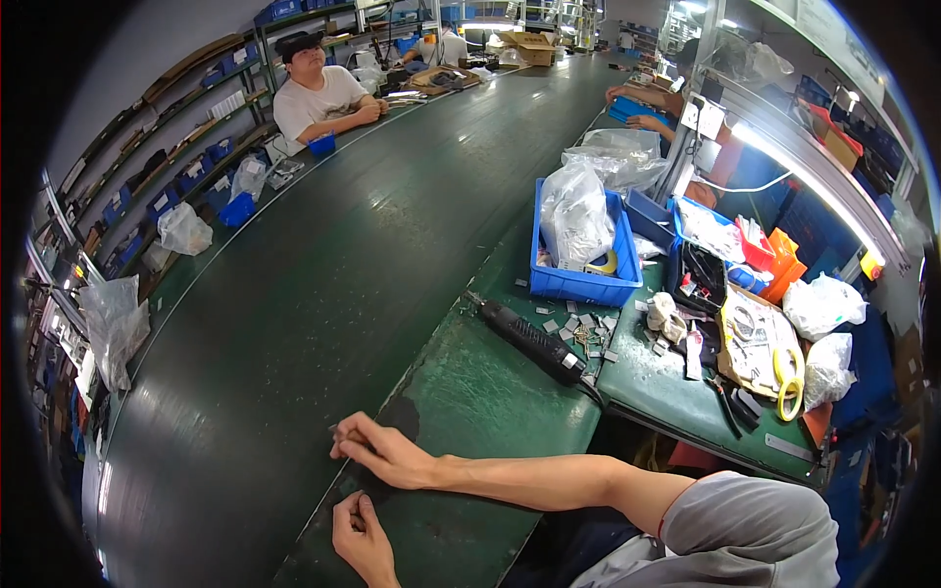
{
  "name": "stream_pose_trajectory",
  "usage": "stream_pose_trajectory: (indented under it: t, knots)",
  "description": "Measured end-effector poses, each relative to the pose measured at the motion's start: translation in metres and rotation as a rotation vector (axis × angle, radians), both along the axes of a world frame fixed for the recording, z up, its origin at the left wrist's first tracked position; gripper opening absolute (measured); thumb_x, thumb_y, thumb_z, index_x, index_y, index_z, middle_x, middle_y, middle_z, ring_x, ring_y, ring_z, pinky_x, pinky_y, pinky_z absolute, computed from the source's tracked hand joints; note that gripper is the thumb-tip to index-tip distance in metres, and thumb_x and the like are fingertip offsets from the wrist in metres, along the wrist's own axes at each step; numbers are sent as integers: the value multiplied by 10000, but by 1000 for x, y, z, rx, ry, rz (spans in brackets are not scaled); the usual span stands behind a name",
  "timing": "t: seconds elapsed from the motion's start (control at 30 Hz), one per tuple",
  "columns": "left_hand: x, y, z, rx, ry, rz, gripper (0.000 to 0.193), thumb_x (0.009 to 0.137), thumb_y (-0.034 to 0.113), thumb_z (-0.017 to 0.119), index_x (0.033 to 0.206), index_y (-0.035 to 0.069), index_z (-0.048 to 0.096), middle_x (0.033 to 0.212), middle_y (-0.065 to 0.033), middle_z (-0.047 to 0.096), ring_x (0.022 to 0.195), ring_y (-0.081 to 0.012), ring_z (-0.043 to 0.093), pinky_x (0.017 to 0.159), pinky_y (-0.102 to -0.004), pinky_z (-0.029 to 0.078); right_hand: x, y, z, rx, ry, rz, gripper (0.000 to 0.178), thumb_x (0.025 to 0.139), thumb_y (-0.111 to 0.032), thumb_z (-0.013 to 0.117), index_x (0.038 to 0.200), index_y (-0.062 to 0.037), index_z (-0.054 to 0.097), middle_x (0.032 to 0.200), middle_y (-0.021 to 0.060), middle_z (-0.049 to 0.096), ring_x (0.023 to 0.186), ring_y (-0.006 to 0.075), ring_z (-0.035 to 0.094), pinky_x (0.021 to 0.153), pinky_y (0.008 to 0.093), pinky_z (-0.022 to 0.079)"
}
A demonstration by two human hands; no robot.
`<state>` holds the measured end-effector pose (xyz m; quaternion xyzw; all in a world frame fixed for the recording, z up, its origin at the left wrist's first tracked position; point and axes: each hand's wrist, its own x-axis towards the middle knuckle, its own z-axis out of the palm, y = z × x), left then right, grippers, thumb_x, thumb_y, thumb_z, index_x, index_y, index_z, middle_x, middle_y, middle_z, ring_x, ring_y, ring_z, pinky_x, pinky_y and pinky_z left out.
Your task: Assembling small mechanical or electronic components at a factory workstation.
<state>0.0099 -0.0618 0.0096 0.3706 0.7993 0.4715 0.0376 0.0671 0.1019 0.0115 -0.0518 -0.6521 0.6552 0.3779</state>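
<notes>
My right hand (384,451) reaches over the line where the green bench top meets the dark conveyor belt. Its fingers are curled in a pinch, and a tiny dark bit shows at the fingertips, too small to name. Just below it, my left hand (362,539) is closed, thumb against the curled fingers; whatever is inside stays hidden. The two hands are apart. Farther up the bench lies a black electric screwdriver (529,339), its cable at the near end. Beside it are scattered small grey rectangular pieces (586,321) and a little heap of thin metal parts (588,339).
A blue bin (586,285) holds plastic bags and a yellow tape roll. To the right are pliers (725,406), a tray (745,343) with yellow tape, and white bags (825,304). The conveyor belt (294,323) runs away ahead; a co-worker (323,98) sits across it.
</notes>
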Motion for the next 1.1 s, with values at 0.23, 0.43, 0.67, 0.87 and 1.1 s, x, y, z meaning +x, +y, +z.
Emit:
stream_pose_trajectory:
  t: [0.23,0.43,0.67,0.87,1.1]
  knots:
    - [-1,-1,-2,4,-21,16,161,992,97,661,1058,-48,685,801,-43,610,618,-120,418,570,-292,385,3,-8,1,48,-85,103,201,1080,-160,528,1199,-24,442,1099,158,707,1070,240,701,909,371,525]
    - [0,-2,0,19,1,-1,149,988,89,659,1044,-48,682,819,-49,625,617,-120,425,577,-290,390,2,-3,2,123,-276,180,201,1080,-153,526,1204,-20,440,1158,158,688,1137,253,675,938,369,519]
    - [1,-1,1,-5,-13,2,133,978,79,663,1031,-42,683,803,-50,610,613,-122,424,569,-292,381,1,-2,-3,143,-242,162,215,1078,-172,525,1197,-19,433,1175,176,694,1114,306,684,938,397,518]
    - [2,0,5,-31,-2,-5,133,976,83,663,1025,-40,683,788,-54,600,618,-129,434,573,-301,388,4,-1,3,108,-165,163,220,1085,-180,510,1199,-11,430,1178,189,696,1180,315,668,945,408,521]
    - [2,0,3,-12,52,-10,130,973,84,664,1018,-38,682,787,-57,602,621,-141,443,577,-311,395,3,-1,1,159,-228,155,245,1086,-185,507,1226,4,436,1182,183,696,1173,309,671,960,406,530]
